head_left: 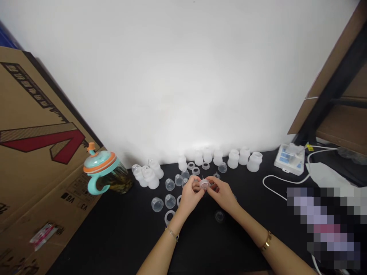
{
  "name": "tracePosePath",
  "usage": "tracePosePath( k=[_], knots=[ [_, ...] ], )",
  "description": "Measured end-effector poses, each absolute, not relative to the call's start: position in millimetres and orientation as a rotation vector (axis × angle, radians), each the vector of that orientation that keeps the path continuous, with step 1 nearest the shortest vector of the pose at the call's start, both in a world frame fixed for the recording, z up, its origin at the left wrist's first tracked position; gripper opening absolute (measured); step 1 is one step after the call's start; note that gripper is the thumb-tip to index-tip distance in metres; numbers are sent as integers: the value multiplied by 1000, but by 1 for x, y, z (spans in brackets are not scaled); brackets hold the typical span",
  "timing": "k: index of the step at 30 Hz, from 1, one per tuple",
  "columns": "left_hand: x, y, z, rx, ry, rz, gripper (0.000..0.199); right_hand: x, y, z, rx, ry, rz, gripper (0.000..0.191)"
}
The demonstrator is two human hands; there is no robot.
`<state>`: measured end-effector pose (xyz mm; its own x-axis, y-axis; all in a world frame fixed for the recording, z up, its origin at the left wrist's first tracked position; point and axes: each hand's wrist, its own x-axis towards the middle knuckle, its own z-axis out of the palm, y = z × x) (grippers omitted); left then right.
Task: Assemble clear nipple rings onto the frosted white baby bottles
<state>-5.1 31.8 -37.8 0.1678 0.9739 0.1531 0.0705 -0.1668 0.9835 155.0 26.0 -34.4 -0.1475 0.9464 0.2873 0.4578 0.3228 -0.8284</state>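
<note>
Both my hands meet over the black table. My left hand (pixel 192 194) and my right hand (pixel 222 194) pinch a small whitish bottle ring (pixel 204 184) from either side. A thin clear tip, like a nipple's, rises from it; the fingers hide part of it. Left of my hands lie several clear dome caps (pixel 170 201) and a loose ring (pixel 169 217). Behind my fingers are more rings (pixel 195 170) and another dome cap (pixel 222 167). A clear nipple (pixel 219 216) lies below my right hand.
White bottles (pixel 233 159) stand along the wall, with assembled bottles (pixel 150 177) at left. A teal-lidded jug (pixel 107 173) stands beside a cardboard box (pixel 37 152). On the right are a power strip (pixel 290 159), a white cable (pixel 271 176) and a pixelated patch.
</note>
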Motion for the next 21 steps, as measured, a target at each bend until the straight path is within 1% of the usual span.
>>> tracePosePath(
  k=[4,8,21],
  knots=[
    [-5,31,-37,1600,1127,1198,21,155,27,-37,-1337,-1771,673,27],
    [-5,30,-36,1645,1146,1208,20,155,26,-36,-1362,-1824,617,21],
    [-6,28,-35,1702,1177,1203,17,154,24,-33,-1360,-1857,621,19]
  ],
)
